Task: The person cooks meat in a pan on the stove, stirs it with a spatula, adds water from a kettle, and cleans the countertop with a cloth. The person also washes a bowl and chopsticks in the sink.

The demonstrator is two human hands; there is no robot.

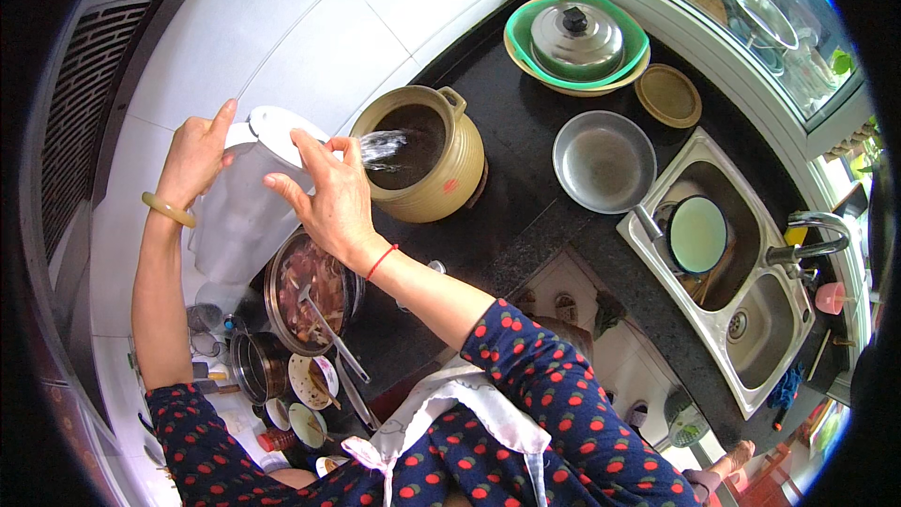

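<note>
My left hand (191,158) grips a translucent plastic pitcher (243,218) with a white lid (278,135) on its far side; the handle is hidden behind my fingers. The pitcher tilts to the right. My right hand (331,197) steadies it near the spout, index finger on the lid and thumb by the body. A stream of water (382,148) runs from it into a ribbed tan clay pot (447,169). Dark contents show inside the pot, which stands on the black counter. Below the pitcher, a pan of meat pieces (310,274) holds a metal ladle (338,341).
A green basin (517,49) with a metal lid (577,49), a grey metal pan (604,162) and a brown pot lid (667,95) sit right of the pot. Farther right is a double sink (764,366) holding an enamel bowl (697,234). Dirty bowls (307,426) crowd the lower left.
</note>
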